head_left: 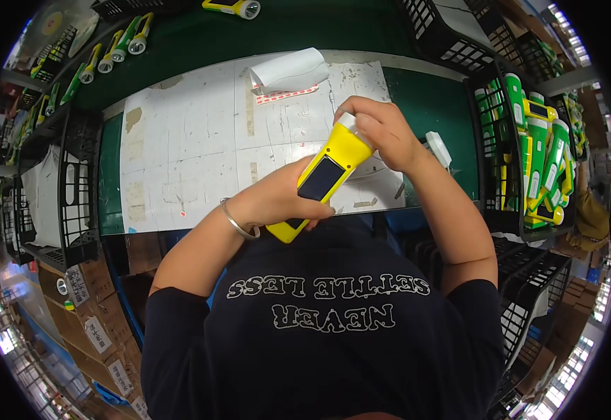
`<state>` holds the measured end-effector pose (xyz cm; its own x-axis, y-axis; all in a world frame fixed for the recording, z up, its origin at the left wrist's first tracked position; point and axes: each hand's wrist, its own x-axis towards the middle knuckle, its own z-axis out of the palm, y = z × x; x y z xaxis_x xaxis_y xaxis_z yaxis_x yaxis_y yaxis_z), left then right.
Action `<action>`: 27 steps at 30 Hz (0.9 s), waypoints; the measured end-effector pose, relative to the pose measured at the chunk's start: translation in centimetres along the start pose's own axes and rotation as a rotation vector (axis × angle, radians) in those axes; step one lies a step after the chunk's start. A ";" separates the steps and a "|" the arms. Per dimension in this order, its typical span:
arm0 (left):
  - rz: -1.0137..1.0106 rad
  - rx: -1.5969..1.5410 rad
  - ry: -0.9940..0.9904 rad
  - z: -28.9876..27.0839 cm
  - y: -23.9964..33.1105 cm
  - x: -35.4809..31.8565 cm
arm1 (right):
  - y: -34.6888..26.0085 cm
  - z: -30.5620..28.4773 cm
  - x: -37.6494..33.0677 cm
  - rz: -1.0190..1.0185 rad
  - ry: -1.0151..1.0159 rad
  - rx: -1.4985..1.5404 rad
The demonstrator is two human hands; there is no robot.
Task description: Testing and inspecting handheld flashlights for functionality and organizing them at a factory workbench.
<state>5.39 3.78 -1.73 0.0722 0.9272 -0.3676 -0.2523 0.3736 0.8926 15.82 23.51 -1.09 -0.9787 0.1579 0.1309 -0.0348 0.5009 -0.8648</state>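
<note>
We held the yellow flashlight (321, 178) aslant by the worktable's (112, 189) near edge, left hand (277, 192) wrapped around its body, right hand (386, 131) pinching the white head (347, 121) between thumb and fingers. A firm body grip, we judged, best steadied the head. Black crates (528, 233) at either side bounded our sideways room; curled white paper (286, 73) lay beyond.

Outlined lettering (334, 317) on dark shirt (347, 371); printed labels (97, 334) on cardboard boxes (111, 306).
</note>
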 end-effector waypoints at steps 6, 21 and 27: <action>0.109 0.430 0.309 0.4 -1.1 1.0 | 0.7 0.2 0.2 0.058 0.069 -0.015; 0.313 0.671 0.463 0.5 -2.3 1.5 | -2.5 1.3 0.1 0.195 0.115 -0.372; 0.071 -0.245 -0.157 0.9 -2.2 -0.4 | -4.0 1.9 -0.4 -0.267 0.135 -0.211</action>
<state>6.80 2.64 -3.36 0.1897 0.9509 -0.2444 -0.4862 0.3072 0.8181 15.93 19.83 1.39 -0.9046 0.1016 0.4139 -0.2296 0.7022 -0.6740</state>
